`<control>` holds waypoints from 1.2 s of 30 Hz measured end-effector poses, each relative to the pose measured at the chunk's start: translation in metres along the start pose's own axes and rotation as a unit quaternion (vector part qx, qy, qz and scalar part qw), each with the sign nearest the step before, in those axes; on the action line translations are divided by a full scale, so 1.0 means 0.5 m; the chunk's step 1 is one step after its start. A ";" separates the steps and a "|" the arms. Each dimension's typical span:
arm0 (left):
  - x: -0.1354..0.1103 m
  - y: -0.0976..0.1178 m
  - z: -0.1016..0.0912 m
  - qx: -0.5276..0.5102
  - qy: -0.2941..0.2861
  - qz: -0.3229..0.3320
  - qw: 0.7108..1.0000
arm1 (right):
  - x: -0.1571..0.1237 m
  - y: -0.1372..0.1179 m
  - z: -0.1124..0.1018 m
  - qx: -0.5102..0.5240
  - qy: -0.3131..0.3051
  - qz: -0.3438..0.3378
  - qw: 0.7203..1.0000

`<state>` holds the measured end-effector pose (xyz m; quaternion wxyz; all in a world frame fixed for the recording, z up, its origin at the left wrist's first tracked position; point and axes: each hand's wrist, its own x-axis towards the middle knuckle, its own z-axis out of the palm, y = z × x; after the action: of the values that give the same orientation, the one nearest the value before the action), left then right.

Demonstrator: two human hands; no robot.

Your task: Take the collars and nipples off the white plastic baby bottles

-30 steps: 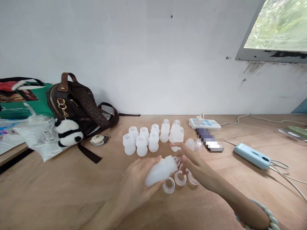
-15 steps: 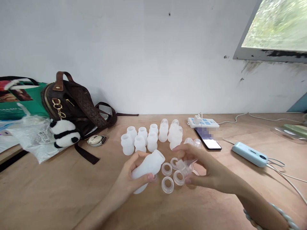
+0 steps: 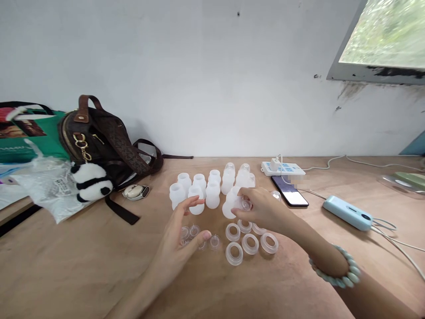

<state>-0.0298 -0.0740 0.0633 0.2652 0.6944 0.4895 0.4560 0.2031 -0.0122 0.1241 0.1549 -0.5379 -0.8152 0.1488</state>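
Observation:
My right hand [image 3: 264, 209], with a bead bracelet on the wrist, is closed on the clear top of a white silicone bottle [image 3: 229, 205]. The bottle stands at the near edge of a group of similar white bottles [image 3: 199, 189]. My left hand [image 3: 181, 235] hovers open, fingers spread, just above the table. Its fingertips are close to three small clear nipples [image 3: 194, 231]. Several translucent screw rings [image 3: 250, 243] lie on the wood below my right hand.
A brown backpack [image 3: 106, 146] with a panda plush [image 3: 90, 182] and a plastic bag [image 3: 49, 188] fill the left. A small oval device [image 3: 135, 191] lies beside them. To the right lie a power strip [image 3: 285, 169], a phone [image 3: 289, 191] and a blue device [image 3: 347, 213] with cables.
My left hand let go of the white bottle and opened over the nipples. My right hand carried the bottle back to the standing group.

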 end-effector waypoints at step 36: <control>-0.034 0.077 0.070 -0.500 -0.169 -0.341 0.777 | -0.136 -0.016 0.107 0.295 0.064 -0.212 0.929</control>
<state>0.0164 -0.1015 0.0729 0.7921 0.3171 0.3446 0.3916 0.2000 -0.0822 0.0725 0.3866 -0.2910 -0.8179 0.3112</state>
